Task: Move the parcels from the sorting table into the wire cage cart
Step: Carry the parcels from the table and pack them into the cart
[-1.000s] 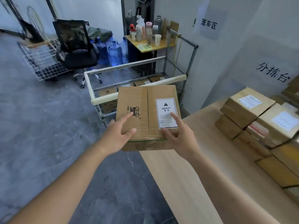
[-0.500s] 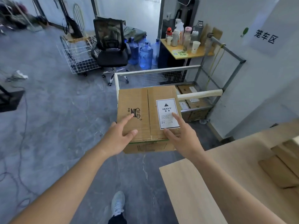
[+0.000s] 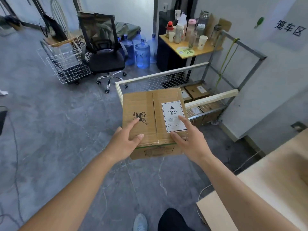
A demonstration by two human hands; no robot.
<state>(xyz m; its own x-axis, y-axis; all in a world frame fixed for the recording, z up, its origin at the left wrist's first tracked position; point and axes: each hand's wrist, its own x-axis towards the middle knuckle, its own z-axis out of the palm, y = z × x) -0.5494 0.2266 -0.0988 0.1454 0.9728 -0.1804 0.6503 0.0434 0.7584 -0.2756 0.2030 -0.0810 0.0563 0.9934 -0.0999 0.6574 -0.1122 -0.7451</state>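
my left hand (image 3: 124, 144) and right hand (image 3: 188, 140) grip the parcel (image 3: 150, 117) level, its long axis and center seam pointing away toward the cage cart (image 3: 211, 98).

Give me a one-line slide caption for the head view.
Both hands, left hand and right hand, carry a HEAVY-labelled cardboard box toward the wire cage cart holding boxed parcels.

You hold a matt brown corrugated-cardboard parcel (image 3: 150, 114) bearing a smooth white paper label (image 3: 173, 117); the grey wire-mesh metal cage cart (image 3: 208, 107) has pale wooden rails.
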